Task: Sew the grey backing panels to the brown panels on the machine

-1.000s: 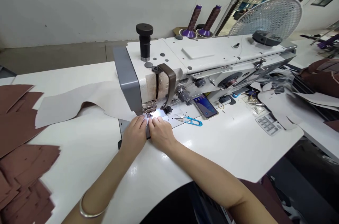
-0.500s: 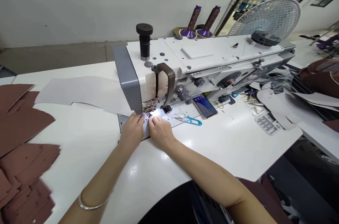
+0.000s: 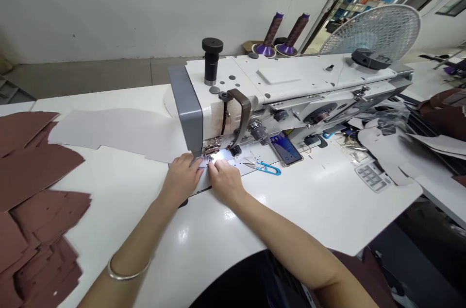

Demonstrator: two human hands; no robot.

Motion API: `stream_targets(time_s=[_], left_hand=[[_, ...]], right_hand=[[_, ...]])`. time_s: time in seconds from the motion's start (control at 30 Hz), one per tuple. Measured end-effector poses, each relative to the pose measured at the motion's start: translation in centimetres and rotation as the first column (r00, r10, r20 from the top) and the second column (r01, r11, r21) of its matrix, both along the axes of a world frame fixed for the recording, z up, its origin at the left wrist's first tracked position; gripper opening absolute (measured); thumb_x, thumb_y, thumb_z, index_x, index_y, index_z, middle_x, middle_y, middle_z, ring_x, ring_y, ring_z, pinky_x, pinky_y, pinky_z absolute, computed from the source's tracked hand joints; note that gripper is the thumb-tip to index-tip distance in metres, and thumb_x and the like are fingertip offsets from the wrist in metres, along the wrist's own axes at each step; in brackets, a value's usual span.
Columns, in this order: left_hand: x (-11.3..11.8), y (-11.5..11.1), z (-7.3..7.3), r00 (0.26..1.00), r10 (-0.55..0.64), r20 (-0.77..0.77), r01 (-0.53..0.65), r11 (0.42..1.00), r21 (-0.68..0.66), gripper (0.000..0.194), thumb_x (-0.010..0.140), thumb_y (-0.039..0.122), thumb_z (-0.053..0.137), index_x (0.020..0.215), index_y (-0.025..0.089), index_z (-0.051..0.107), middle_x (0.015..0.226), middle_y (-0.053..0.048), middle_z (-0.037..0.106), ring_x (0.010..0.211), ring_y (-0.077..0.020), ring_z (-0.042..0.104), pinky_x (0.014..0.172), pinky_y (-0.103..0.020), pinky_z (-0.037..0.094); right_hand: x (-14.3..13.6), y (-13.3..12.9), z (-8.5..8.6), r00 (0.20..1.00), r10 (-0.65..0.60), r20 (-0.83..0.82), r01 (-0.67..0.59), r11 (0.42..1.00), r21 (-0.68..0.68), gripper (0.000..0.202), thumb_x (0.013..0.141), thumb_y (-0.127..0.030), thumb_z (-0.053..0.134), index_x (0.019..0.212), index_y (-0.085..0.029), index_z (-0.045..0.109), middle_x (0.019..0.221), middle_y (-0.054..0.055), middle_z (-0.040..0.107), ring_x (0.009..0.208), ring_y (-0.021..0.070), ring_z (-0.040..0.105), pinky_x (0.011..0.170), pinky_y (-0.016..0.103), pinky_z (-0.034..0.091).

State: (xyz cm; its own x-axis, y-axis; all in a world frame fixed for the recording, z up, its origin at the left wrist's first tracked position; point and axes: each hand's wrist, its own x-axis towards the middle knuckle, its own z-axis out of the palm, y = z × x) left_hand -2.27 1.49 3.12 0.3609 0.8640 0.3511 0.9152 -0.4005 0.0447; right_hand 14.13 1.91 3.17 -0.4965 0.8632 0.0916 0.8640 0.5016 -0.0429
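Note:
A white sewing machine (image 3: pixel 225 84) stands in front of me, its lamp lighting the needle area (image 3: pixel 209 156). Out to the left of its head stretches a pale grey cut panel (image 3: pixel 120 128), its near end passing under the head by my fingers. My left hand (image 3: pixel 182 177) is closed at the panel's edge, thumb and fingertips pressed down just left of the presser foot. Close on the right side of the foot, my right hand (image 3: pixel 227 182) has its fingers bunched together, pressing on the work; the material under them is mostly hidden.
Blue thread snips (image 3: pixel 267 167) and a phone (image 3: pixel 286 148) lie right of my hands. Stacked brown cut pieces (image 3: pixel 47 167) cover the table's left side. Two thread cones (image 3: pixel 273 33) and a fan (image 3: pixel 378 31) stand behind the machine. Scraps (image 3: pixel 382 147) lie farther right.
The whole view has shifted slightly, so the machine appears farther right. My left hand's fingers are spread a little more over the panel's edge; my right hand stays beside the presser foot.

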Motion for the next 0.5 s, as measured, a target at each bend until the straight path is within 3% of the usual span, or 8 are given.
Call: stream_targets(time_s=[0.13,0.23,0.33,0.5], left_hand=[[0.7,-0.9,0.6,0.997,-0.037,-0.066,0.036,0.999,-0.015,0.023,0.088,0.016,0.044,0.103,0.013,0.061,0.097,-0.012,0.064,0.085,-0.0229,0.056,0.072,-0.035,0.046],[1.3,-1.5,0.6,0.994,-0.031,-0.108,0.030,0.999,-0.017,0.027,0.083,0.002,0.039,0.092,0.013,0.062,0.087,-0.010,0.063,0.076,-0.0210,0.055,0.068,-0.034,0.045],[1.4,-1.4,0.2,1.000,-0.016,-0.027,0.017,0.999,0.051,0.023,0.087,0.007,0.040,0.082,0.015,0.062,0.082,-0.009,0.061,0.075,-0.0199,0.054,0.066,-0.032,0.044],[1.2,-0.7,-0.8,0.986,0.013,0.165,-0.029,0.995,0.093,0.027,0.092,0.022,0.041,0.077,0.017,0.062,0.084,-0.008,0.060,0.079,-0.0182,0.053,0.070,-0.031,0.045]], right_hand=[[0.2,0.0,0.2,0.999,-0.044,-0.017,0.044,0.999,-0.009,0.020,0.093,-0.014,0.039,0.095,-0.018,0.058,0.083,0.006,0.058,0.078,0.0177,0.048,0.055,0.029,0.025],[0.4,0.1,0.1,0.998,-0.046,-0.046,0.046,0.999,0.001,0.021,0.095,-0.018,0.040,0.107,-0.018,0.057,0.086,0.006,0.060,0.079,0.0177,0.049,0.056,0.029,0.026],[0.5,0.3,-0.1,0.995,-0.052,-0.087,0.053,0.999,0.007,0.025,0.097,-0.022,0.039,0.116,-0.020,0.054,0.087,0.005,0.061,0.079,0.0173,0.049,0.057,0.028,0.025],[0.5,0.8,-0.6,0.984,-0.055,-0.170,0.051,0.998,-0.027,0.023,0.097,-0.024,0.040,0.093,-0.026,0.062,0.085,0.002,0.059,0.079,0.0151,0.048,0.058,0.026,0.024]])
